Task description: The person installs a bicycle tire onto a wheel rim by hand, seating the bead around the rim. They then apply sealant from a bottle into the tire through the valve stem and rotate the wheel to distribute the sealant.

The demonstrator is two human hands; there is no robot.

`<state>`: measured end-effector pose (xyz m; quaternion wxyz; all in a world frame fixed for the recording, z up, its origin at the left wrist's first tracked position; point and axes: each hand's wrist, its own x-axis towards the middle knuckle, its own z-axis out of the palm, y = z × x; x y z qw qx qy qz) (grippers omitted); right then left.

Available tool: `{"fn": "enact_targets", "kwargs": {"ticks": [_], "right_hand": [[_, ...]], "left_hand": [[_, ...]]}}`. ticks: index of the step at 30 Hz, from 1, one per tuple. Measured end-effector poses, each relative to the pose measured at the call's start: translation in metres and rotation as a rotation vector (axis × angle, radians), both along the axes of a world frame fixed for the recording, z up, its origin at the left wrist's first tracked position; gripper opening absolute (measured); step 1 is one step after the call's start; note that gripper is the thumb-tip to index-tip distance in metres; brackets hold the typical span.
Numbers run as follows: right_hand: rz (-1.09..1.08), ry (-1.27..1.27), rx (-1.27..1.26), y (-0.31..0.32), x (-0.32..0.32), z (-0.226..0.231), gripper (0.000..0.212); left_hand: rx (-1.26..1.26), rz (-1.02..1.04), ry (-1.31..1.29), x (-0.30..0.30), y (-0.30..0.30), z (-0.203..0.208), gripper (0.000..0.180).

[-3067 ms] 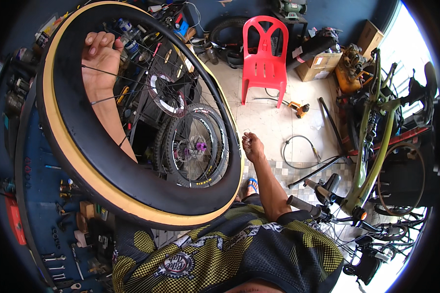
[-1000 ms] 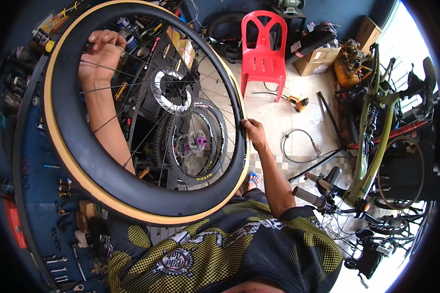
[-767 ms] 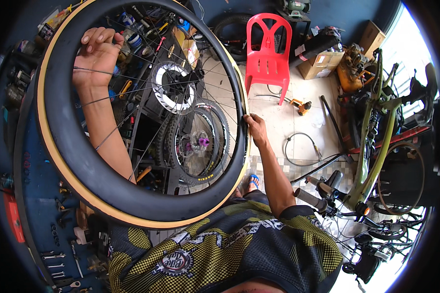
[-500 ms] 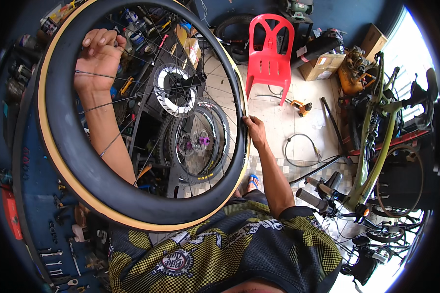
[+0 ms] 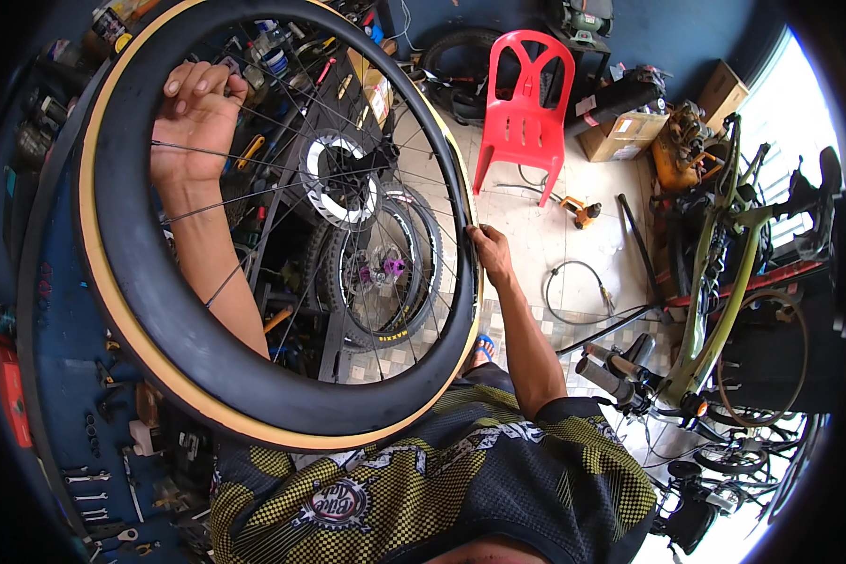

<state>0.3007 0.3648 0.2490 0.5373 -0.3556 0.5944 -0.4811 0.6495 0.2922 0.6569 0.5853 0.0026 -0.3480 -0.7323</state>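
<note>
A bicycle wheel with a black rim, a tan-edged tyre and a white-and-black disc rotor is held up tilted in front of me. My right hand grips its right edge, thumb on the near side of the rim; the other fingers are mostly hidden. Behind the spokes, my left hand shows its palm with loosely curled fingers, thumb apart, and nothing visible in it. The left forearm passes behind the wheel's lower rim.
Another wheel with a purple hub stands below, beside a cluttered dark bench. A red plastic chair stands on the tiled floor. An olive bicycle frame is at right. Wrenches hang at lower left.
The view has turned slightly, so the surroundings sit a little differently. The wheel and both hands keep nearly the same pose.
</note>
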Motion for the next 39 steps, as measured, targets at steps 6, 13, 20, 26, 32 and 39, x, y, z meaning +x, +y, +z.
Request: {"fn": "enact_targets", "kwargs": {"ticks": [6, 13, 20, 26, 32, 39], "right_hand": [[0.023, -0.002, -0.009, 0.005, 0.013, -0.004, 0.061], [0.042, 0.045, -0.025, 0.018, 0.022, -0.005, 0.048], [-0.033, -0.368, 0.059, 0.034, 0.016, -0.015, 0.073], [-0.175, -0.743, 0.160, 0.061, -0.005, -0.054, 0.055], [-0.176, -0.374, 0.297, 0.138, -0.051, -0.108, 0.039], [-0.072, 0.333, 0.001, 0.201, -0.088, -0.108, 0.054]], "left_hand": [[-0.015, 0.051, 0.008, 0.016, 0.021, 0.000, 0.021], [0.010, 0.067, 0.030, 0.033, 0.040, -0.003, 0.026], [-0.054, 0.050, 0.043, 0.045, 0.060, -0.012, 0.015], [0.002, 0.051, 0.084, 0.047, 0.095, 0.001, 0.013], [-0.010, 0.246, -0.020, 0.023, 0.149, 0.020, 0.023], [-0.013, 0.316, -0.065, 0.005, 0.215, 0.007, 0.019]]}}
